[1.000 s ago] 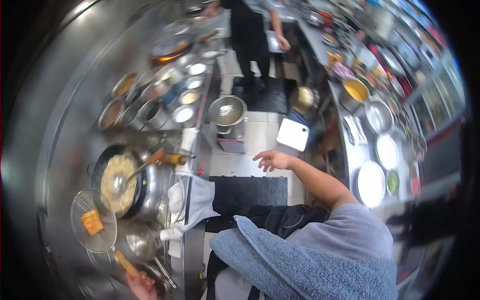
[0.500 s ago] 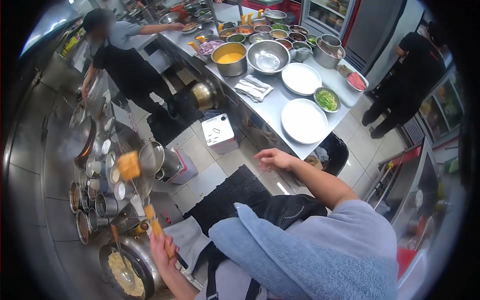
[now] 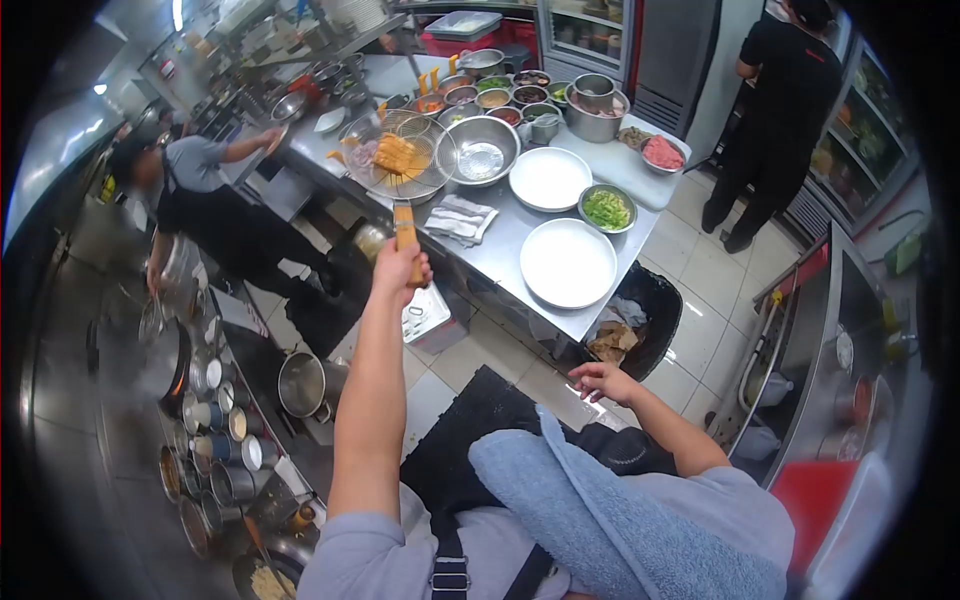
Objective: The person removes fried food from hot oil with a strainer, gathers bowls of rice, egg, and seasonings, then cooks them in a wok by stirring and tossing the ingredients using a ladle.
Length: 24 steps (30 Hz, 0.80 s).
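Note:
My left hand (image 3: 397, 264) is closed round the wooden handle of a wire spider strainer (image 3: 362, 170), with my arm stretched out. A golden-brown block of fried food (image 3: 399, 156) sits in the strainer's mesh. The strainer is over the near-left edge of the steel table (image 3: 490, 235), beside a wide steel bowl (image 3: 478, 150). A folded striped cloth (image 3: 460, 219) lies just right of the handle. My right hand (image 3: 603, 382) hangs in front of my body with fingers apart, holding nothing. It is nearest to a black bin (image 3: 665, 315) under the table's corner.
Two white plates (image 3: 551, 179) and a bowl of chopped greens (image 3: 607, 207) stand on the table. A co-worker (image 3: 215, 210) works at the stove on the left; another person (image 3: 775, 110) stands at the back right. A wok of food (image 3: 268, 580) is at lower left.
My left hand has swung the strainer and fried block from the stove side up and right to the table. My right hand has shifted right and down in view, still holding nothing.

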{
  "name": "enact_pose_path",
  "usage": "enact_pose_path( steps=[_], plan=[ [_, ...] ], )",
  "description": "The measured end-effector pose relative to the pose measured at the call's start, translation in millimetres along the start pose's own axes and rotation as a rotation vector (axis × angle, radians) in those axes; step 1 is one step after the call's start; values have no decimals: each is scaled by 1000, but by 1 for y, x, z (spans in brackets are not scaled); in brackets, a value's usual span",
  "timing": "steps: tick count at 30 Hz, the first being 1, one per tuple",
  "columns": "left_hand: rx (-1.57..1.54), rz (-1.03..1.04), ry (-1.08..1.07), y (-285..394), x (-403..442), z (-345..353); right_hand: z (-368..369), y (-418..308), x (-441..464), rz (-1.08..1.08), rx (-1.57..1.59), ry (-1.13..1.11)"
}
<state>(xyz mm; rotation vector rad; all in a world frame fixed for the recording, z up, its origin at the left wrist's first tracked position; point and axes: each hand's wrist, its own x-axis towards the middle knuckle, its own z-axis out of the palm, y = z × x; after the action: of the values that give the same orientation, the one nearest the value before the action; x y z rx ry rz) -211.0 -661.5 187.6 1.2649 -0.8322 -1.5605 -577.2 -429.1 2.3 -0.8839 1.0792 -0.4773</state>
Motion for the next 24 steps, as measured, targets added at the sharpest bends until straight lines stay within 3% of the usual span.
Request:
enact_pose_path(
  steps=[5, 7, 9, 11, 19, 24],
  plan=[
    [273, 21, 84, -21, 90, 61, -18, 27, -41, -41, 44, 163],
    [520, 117, 241, -27, 99, 80, -24, 40, -60, -10, 69, 245],
    [658, 111, 253, -32, 108, 89, -27, 52, -74, 16, 89, 263],
    [1004, 253, 411, -40, 116, 92, -25, 60, -86, 25, 114, 292],
    [1085, 238, 408, -28, 107, 88, -22, 52, -64, 29, 82, 196],
    [914, 451, 436, -22, 105, 48, -18, 14, -24, -30, -1, 74]
  ],
)
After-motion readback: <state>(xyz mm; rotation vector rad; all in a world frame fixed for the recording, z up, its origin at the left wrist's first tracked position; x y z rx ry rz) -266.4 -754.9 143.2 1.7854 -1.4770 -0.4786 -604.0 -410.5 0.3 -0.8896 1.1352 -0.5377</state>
